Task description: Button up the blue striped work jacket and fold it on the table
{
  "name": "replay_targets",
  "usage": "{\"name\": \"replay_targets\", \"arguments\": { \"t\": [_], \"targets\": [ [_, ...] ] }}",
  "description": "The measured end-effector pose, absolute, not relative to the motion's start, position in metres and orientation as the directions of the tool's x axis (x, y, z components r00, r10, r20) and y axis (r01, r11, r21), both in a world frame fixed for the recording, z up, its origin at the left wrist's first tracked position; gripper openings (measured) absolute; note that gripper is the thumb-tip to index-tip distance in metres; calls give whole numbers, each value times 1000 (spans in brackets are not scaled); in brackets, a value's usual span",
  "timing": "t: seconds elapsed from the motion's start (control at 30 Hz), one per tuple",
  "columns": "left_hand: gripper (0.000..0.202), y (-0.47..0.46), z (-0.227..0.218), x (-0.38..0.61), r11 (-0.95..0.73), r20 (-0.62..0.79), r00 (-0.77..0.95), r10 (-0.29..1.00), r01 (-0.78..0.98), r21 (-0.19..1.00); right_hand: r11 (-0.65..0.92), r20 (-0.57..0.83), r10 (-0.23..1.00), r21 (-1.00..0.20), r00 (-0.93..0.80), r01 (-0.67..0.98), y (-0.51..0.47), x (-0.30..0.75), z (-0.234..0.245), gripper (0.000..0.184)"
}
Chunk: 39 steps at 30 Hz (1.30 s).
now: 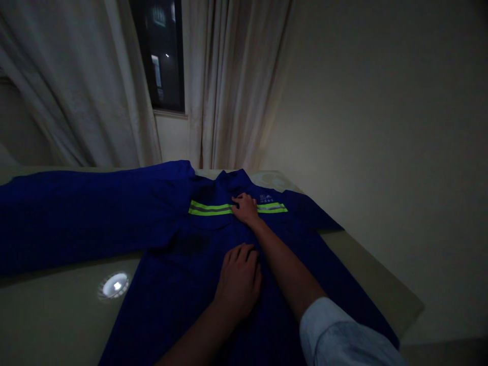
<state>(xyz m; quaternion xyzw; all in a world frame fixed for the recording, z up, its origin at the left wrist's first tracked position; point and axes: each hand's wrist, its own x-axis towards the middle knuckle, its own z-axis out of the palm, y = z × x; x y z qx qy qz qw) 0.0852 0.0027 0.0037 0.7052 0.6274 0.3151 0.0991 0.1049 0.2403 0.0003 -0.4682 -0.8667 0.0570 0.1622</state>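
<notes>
A dark blue work jacket (160, 300) lies spread out, front side up, with its collar at the far side. A yellow-green reflective strip (209, 208) runs across its chest, with small pale lettering above the strip's right part. My right hand (246, 207) rests on the jacket's chest over the middle of the strip, thumb and fingers a little apart. Nearer to me, my left hand (239, 277) lies on the front of the jacket with its fingers loosely bent. Neither hand shows a gathered fold of cloth, and the fingertips' undersides are hidden.
The jacket lies on a pale, glossy table (68, 310) that reflects a round ceiling light. One sleeve (95, 213) stretches left, the other (314, 211) points right. Behind are curtains (232, 86) and a dark window (160, 56); a plain wall (389, 137) stands at the right.
</notes>
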Motion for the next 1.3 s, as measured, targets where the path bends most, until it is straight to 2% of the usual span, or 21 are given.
{"name": "replay_targets", "arguments": {
  "t": [0.13,0.27,0.33,0.4,0.47,0.5,0.57,0.67,0.73,0.8,0.87,0.93,1.0,1.07,1.1,1.2,1.27,1.3],
  "targets": [
    [31,1,8,85,-136,304,-42,952,831,539,562,235,826,-252,-513,788,236,104,-1,40],
    [42,1,10,86,-37,269,-127,955,846,532,529,319,842,-327,-435,783,253,105,1,36],
    [51,2,6,86,-12,262,-150,953,849,529,490,415,849,-382,-328,783,274,107,9,42],
    [58,3,0,86,-11,255,-147,956,848,530,435,450,867,-474,-215,766,301,106,20,60],
    [60,5,-6,86,-22,245,-129,961,846,532,367,359,919,-631,-161,683,327,101,31,75],
    [60,5,-8,86,-25,238,-122,964,846,533,330,286,943,-719,-172,612,338,98,36,76],
    [60,6,-11,86,-18,220,-120,968,843,537,272,171,953,-846,-250,458,354,92,44,67],
    [61,5,-7,86,8,193,-140,971,829,559,258,143,931,-908,-336,330,361,99,55,49],
    [59,5,-3,85,15,191,-150,970,821,570,331,206,891,-905,-405,267,359,122,62,40],
    [57,5,0,85,8,203,-148,968,825,565,470,240,769,-841,-593,270,349,157,66,33],
    [54,6,3,85,-4,221,-139,965,839,544,618,143,600,-707,-787,343,331,195,67,34],
    [52,7,4,86,-8,239,-136,961,854,519,692,65,540,-602,-839,399,303,223,64,49],
    [51,7,5,86,-5,248,-136,959,868,496,713,213,606,-574,-767,403,269,231,55,62],
    [50,7,4,85,-8,254,-125,959,885,465,736,392,652,-534,-649,416,237,221,41,52],
    [50,6,4,85,-12,258,-116,959,895,445,752,400,642,-497,-654,434,225,212,33,46],
    [47,5,0,82,-25,274,-88,958,922,385,776,266,588,-453,-763,440,210,191,14,42],
    [45,6,-4,79,-32,282,-77,956,931,362,710,368,691,-509,-622,487,215,197,9,39],
    [44,6,-6,77,-38,286,-70,956,935,354,647,470,762,-547,-445,531,220,207,10,39]
  ]
}}
